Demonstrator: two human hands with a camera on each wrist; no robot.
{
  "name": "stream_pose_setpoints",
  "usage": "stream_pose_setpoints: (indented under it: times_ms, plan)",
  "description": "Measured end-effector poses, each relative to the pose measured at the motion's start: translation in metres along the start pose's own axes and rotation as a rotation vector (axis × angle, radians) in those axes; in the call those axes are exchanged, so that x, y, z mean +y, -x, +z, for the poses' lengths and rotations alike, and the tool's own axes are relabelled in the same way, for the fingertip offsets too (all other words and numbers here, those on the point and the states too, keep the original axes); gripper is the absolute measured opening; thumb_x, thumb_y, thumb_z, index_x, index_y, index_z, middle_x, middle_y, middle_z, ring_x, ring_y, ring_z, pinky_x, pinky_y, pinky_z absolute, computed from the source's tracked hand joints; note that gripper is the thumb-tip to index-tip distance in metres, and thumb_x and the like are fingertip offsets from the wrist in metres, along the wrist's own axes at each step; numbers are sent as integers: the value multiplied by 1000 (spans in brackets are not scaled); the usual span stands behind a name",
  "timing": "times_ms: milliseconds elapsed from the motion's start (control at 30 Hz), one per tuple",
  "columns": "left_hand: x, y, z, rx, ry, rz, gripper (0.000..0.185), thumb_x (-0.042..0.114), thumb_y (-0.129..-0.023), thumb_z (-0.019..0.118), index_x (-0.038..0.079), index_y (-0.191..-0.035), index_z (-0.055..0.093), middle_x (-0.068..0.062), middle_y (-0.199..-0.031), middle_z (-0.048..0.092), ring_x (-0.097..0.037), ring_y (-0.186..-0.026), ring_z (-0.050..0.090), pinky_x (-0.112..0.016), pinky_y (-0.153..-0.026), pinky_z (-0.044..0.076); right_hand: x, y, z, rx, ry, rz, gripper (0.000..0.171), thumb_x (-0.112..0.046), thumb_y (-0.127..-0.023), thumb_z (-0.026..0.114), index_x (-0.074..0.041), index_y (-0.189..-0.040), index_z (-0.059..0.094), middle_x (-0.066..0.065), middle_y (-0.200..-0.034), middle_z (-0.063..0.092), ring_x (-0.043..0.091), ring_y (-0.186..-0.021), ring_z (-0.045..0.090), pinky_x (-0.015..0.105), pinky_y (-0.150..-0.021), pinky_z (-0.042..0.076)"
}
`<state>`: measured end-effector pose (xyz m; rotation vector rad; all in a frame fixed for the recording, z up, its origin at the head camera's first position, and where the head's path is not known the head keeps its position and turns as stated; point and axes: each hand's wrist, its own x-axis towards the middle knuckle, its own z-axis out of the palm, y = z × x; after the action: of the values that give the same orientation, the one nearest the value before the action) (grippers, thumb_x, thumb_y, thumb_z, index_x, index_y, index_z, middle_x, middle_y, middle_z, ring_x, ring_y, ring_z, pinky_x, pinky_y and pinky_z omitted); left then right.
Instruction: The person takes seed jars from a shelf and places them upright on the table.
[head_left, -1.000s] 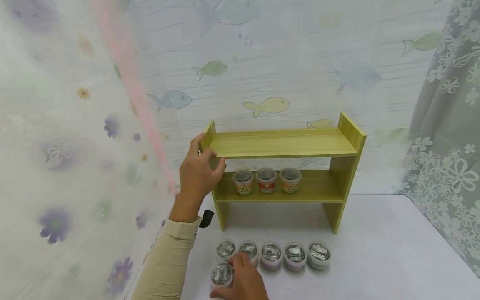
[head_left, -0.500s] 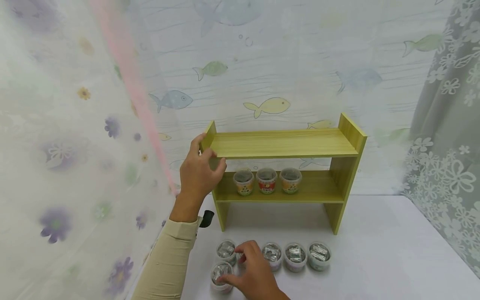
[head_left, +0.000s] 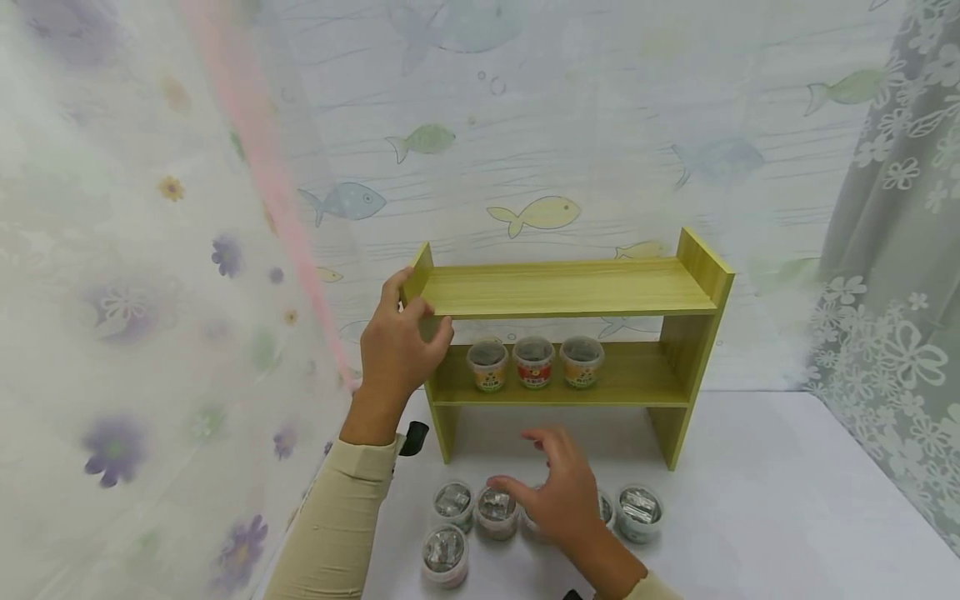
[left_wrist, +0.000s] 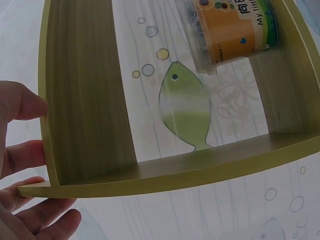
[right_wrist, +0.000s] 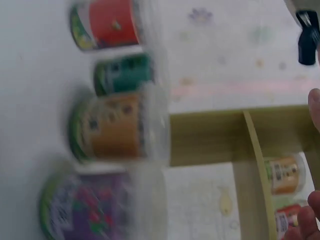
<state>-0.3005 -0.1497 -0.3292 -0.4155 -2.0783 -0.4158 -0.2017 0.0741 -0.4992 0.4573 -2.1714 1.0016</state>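
My left hand grips the left end of the wooden shelf, thumb on the top board and fingers curled round the side panel. The head view takes in the whole shelf standing on the white table, with three cups in a row on its lower board: an orange-labelled one, a red-labelled one and another orange one. The left wrist view shows none of that layout; it gives the underside of the board close up, my fingertips on its edge, and one orange cup at about 1 o'clock from them, with the letters "My li" legible on the label beside characters I cannot read.

On the table at 6 o'clock from the shelf sit the foil-lidded cups: one alone in front, then a row behind it starting with the leftmost and its neighbour. My right hand hovers over the middle of that row, fingers spread and loosely bent, holding nothing; it hides the cups beneath it. The rightmost cup sits just beside the hand at 3 o'clock.

The right wrist view is blurred but shows the cups' sides, which the head view does not: red, green, orange and purple labels; their print is unreadable.
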Motion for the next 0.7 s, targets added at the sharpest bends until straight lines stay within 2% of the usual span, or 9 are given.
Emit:
stream_pose_setpoints:
  times_ms: [200,367,500,600,700]
  plan:
    - [0,0,-1,-16,-7,-8,23,32,-90,75,9,-86,70,-13,-152,51,-28,-65,60,-41,-49,49,21,-29,-22,32,-31,3,77,-42,-67,97,-6,-127,63,7,-122,61,25,-109,61,42,-91,53]
    - [1,0,-1,-21,-10,-3,24,32,-90,75,9,-87,70,-14,-152,51,-31,-70,64,-42,-50,50,36,-51,-39,85,-47,-10,77,-29,-66,100,-1,-127,63,15,-125,59,32,-111,57,43,-91,47]
    - [1,0,-1,-20,-6,-1,24,32,-90,75,8,-87,70,-14,-152,51,-31,-68,63,-42,-49,50,47,-64,-49,107,-20,64,79,-34,-65,100,-5,-129,63,17,-129,56,35,-117,54,48,-95,45]
    - [0,0,-1,-24,-4,-3,24,32,-90,75,9,-88,70,-14,-153,51,-29,-66,61,-41,-49,49,54,-71,-55,91,13,127,81,-38,-66,99,-6,-131,61,18,-131,53,36,-120,51,53,-98,45]
    - [0,0,-2,-25,-1,-2,23,32,-90,74,9,-88,70,-13,-153,51,-29,-66,60,-41,-49,48,62,-77,-59,88,20,158,84,-36,-66,99,-4,-132,59,20,-132,52,38,-120,50,54,-100,43]
